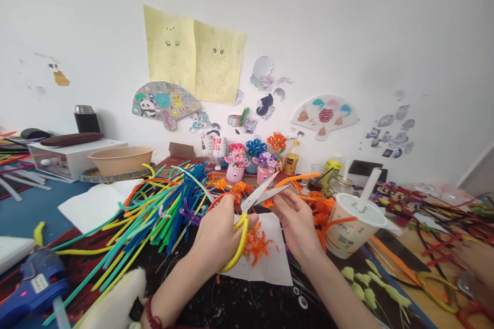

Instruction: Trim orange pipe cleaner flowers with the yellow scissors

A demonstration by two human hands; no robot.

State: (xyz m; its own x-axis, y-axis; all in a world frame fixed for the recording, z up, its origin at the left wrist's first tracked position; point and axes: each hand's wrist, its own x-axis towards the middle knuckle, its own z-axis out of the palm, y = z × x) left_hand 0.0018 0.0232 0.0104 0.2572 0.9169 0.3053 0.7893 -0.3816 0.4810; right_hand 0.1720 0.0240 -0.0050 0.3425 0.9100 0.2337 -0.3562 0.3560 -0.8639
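My left hand [216, 231] is closed around a pair of yellow-handled scissors [252, 200], whose blades are spread and point up and to the right. Between the fingers of my right hand [297, 221] is an orange pipe cleaner [297, 178], close to the lower blade. Orange fuzzy clippings [257, 244] lie on a white paper sheet [280, 272] below my hands. Several orange pipe-cleaner flowers [239, 187] sit behind the scissors, and more orange pieces [322, 211] are right of my right hand.
A big heap of coloured pipe cleaners [170, 211] spreads on the left, near a blue glue gun [38, 282]. A lidded paper cup with a straw [349, 231] stands at right. Potted pipe-cleaner flowers [235, 164] are at the back. Another person's hand [474, 262] is at far right.
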